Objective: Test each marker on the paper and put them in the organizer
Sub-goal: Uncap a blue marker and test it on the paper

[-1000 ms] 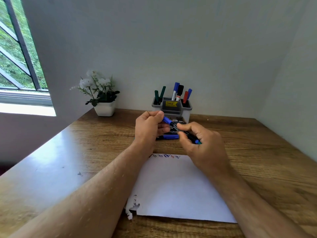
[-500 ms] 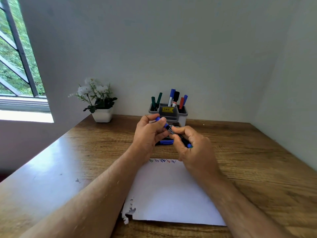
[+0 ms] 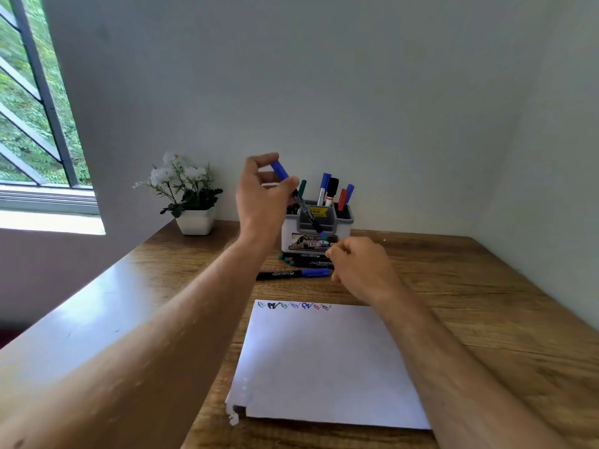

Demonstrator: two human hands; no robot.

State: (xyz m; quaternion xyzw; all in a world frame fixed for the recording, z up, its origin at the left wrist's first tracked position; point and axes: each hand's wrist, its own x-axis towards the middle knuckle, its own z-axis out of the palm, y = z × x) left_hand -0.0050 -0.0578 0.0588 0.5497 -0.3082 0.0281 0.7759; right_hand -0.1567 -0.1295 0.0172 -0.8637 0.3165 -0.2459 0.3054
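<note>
My left hand [image 3: 262, 196] pinches a blue-capped marker [image 3: 296, 197] up by the cap end, body slanting down toward the organizer [image 3: 293, 233], tail hanging just in front of its rim. My right hand [image 3: 359, 268] sits low, just in front of the organizer, fingers loosely curled; I can't tell if it holds anything.

Risks, as I judge them:
- The marker is held near one end only, so it may swing and miss a slot, or knock the markers already standing in the organizer.
- The organizer looks light, so a hard poke could shove it back toward the wall.
- My right hand is close to the loose markers [image 3: 306, 260] lying just in front of the organizer; a nudge could roll them.
- The paper [image 3: 324, 367] lies nearer me than the organizer, scribbles along its far edge; my forearms could drag it.
</note>
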